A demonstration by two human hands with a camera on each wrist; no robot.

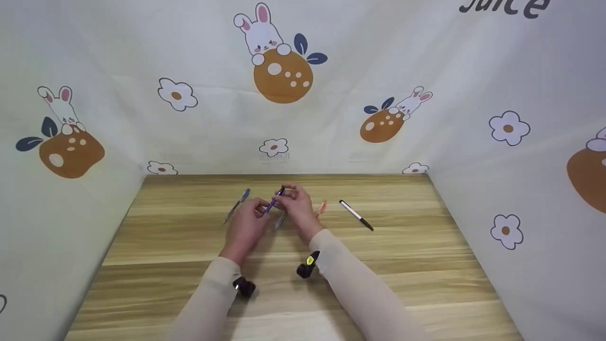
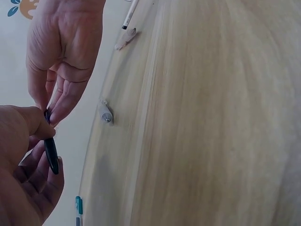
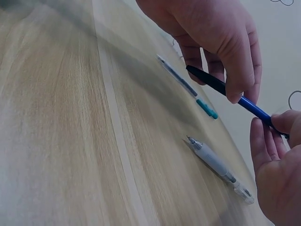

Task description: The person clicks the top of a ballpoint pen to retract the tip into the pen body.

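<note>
A blue pen with black ends (image 1: 271, 205) is held slantwise above the table between both hands. My left hand (image 1: 247, 227) pinches it between thumb and fingers near its lower end. At the upper end my right hand (image 1: 296, 207) pinches it with thumb and fingertips. The right wrist view shows the pen's blue barrel (image 3: 254, 109) between the two hands, one black end sticking out past the left fingers. Below the hands lies a clear grey pen (image 3: 214, 162), partly hidden in the head view. Left of them is a clear pen with a blue-green end (image 1: 236, 206).
An orange pen (image 1: 323, 207) lies behind the right wrist, partly covered. Farther right lies a white pen with black ends (image 1: 356, 215). The wood-grain table (image 1: 416, 265) is bounded at the back and sides by printed cloth walls (image 1: 218, 128).
</note>
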